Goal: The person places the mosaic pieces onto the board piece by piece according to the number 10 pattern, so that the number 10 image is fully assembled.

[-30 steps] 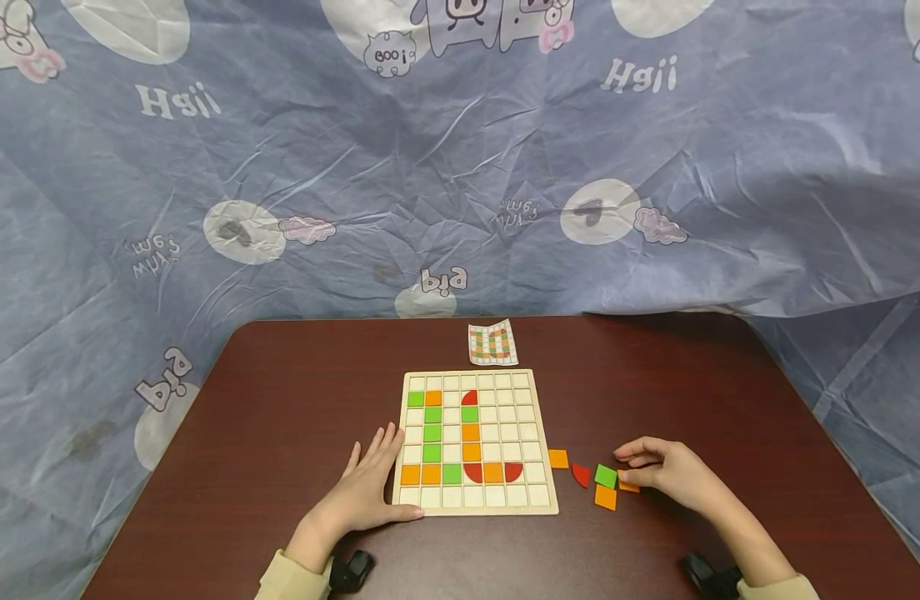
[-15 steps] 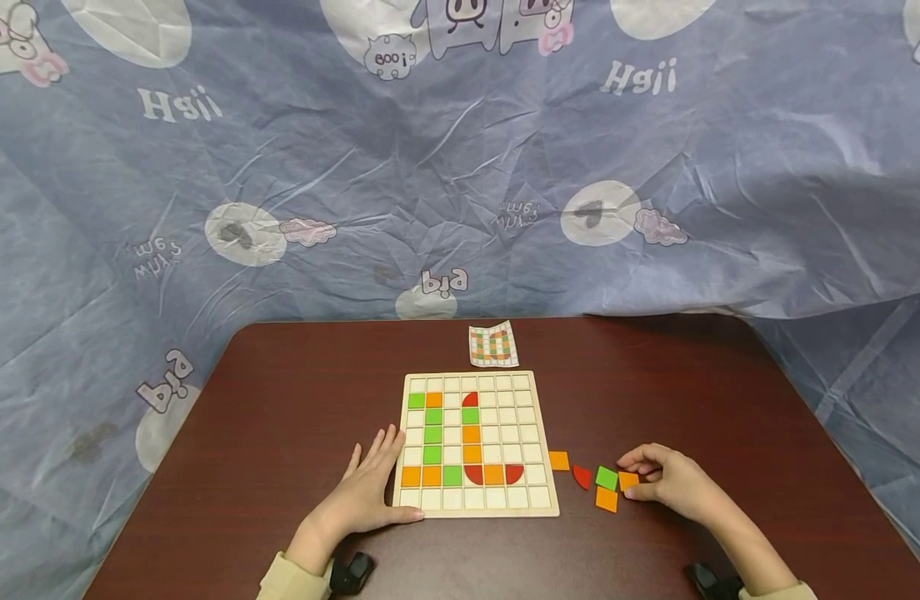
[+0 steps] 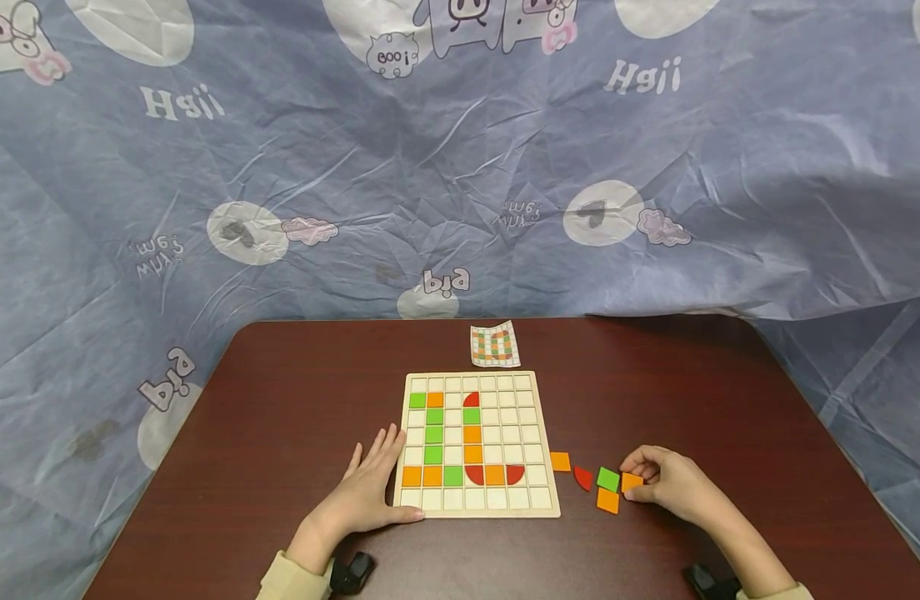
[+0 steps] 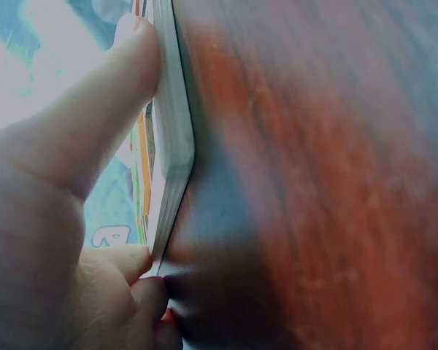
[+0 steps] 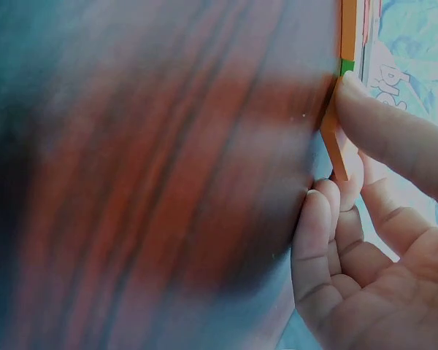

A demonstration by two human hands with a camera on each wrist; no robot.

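A pale wooden grid board lies mid-table, with green and orange square tiles and red quarter-round tiles in some cells. My left hand is spread at its near left corner, the long fingers along the left side. In the left wrist view, that thumb rests against the board's edge. To the right of the board, my right hand pinches an orange square tile between thumb and fingers. The right wrist view shows this orange tile tilted, the thumb on its upper end.
Between board and right hand lie an orange tile, a red quarter-round tile, a green tile and another orange tile. Behind the board is a small printed pattern card. A blue patterned cloth hangs beyond the table.
My right fingers have drawn back slightly toward me, uncovering more of the orange tile, which now sits a little farther right of the green one. The left hand stays put.
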